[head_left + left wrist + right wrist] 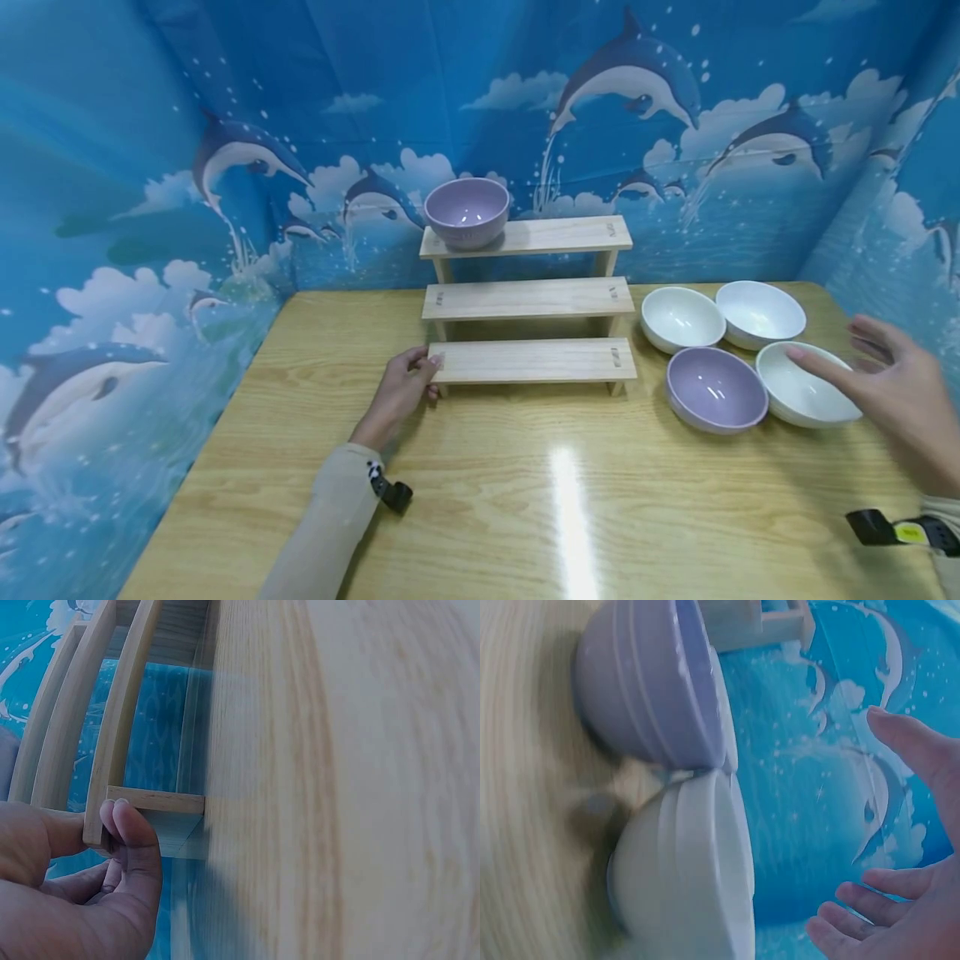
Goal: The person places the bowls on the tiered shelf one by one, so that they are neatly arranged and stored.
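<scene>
Dolphin cloth [375, 50] hangs behind the desk [480, 517]. I see the left hand [405, 383] pinch the wooden rack [528, 297] by its bottom board [528, 361], at the left end. The front white bowl [804, 398] sits just left of the nearer right hand [898, 390], which is loose and holds nothing.

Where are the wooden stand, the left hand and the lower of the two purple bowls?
Wooden stand [528, 298]: head view, on the top face of its middle step.
Left hand [398, 389]: head view, on the back of the hand.
Lower purple bowl [717, 389]: head view, on its inside surface.
</scene>
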The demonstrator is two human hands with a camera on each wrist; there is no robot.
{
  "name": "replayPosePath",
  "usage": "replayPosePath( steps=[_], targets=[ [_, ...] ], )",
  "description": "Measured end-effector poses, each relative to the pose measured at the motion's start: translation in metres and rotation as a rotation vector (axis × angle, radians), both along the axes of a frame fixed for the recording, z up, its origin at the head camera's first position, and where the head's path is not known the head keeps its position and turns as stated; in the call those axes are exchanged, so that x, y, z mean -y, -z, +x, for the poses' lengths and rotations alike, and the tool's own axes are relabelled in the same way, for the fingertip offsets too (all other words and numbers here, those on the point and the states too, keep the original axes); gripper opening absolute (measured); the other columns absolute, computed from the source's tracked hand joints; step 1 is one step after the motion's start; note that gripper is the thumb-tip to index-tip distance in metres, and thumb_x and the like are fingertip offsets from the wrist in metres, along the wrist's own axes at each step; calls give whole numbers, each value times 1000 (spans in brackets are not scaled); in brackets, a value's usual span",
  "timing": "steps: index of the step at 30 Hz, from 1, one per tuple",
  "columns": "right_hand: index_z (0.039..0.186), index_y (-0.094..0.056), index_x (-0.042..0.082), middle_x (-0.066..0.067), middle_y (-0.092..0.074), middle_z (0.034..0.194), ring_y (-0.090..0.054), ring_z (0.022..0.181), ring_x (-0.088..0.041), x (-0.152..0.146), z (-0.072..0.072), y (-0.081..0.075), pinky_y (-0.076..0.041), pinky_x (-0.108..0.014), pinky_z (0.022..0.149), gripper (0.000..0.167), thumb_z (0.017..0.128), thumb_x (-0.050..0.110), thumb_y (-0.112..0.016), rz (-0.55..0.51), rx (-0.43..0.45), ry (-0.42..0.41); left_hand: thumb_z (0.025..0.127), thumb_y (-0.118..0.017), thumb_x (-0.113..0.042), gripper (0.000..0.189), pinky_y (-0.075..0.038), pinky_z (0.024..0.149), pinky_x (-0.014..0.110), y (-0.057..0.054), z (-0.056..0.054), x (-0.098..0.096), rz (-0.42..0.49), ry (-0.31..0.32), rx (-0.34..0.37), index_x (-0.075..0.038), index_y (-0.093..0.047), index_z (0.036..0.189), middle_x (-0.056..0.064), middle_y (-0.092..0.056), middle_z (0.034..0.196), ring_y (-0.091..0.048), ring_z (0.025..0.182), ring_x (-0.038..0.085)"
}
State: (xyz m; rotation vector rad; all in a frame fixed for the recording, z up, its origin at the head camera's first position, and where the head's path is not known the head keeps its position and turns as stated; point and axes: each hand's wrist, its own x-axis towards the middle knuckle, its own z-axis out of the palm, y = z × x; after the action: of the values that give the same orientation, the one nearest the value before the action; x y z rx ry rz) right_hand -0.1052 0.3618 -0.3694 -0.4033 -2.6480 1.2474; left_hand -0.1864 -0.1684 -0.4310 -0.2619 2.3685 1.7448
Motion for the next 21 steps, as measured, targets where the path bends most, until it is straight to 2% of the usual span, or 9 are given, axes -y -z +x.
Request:
replayPosePath(
  steps=[5, 10, 16, 21],
  targets=[
    [162, -4, 2, -28, -4, 165, -9, 147, -55, -10, 3, 6, -18, -75, 111, 104, 94, 43, -72, 50, 32, 11, 106, -56, -31, 57, -59, 74, 33, -1, 0, 0, 0, -1, 3, -5, -40, 154, 12, -55, 120, -63, 83, 19],
    [160, -2, -1, -33, -1, 163, -6, 146, -57, -20, 3, 14, -17, -79, 108, 106, 94, 43, -71, 87, 57, -8, 106, -56, -31, 57, -59, 74, 32, 0, 0, 0, 2, -1, 7, -5, -40, 154, 12, -55, 121, -63, 83, 19],
    [159, 1, -4, -37, 2, 161, -5, 144, -60, -31, 3, 25, -18, -79, 107, 107, 94, 37, -73, 65, 76, -33, 106, -57, -31, 57, -59, 75, 33, 0, 0, 0, 0, -4, 9, -6, -40, 154, 12, -55, 121, -63, 83, 20],
    [159, 1, -6, -41, -2, 158, -10, 141, -64, -40, 4, 33, -21, -78, 105, 107, 94, 32, -75, 58, 87, -71, 106, -57, -31, 57, -59, 74, 32, 1, -1, 0, 3, -4, 6, -5, -40, 154, 12, -56, 121, -63, 83, 19]
  ],
)
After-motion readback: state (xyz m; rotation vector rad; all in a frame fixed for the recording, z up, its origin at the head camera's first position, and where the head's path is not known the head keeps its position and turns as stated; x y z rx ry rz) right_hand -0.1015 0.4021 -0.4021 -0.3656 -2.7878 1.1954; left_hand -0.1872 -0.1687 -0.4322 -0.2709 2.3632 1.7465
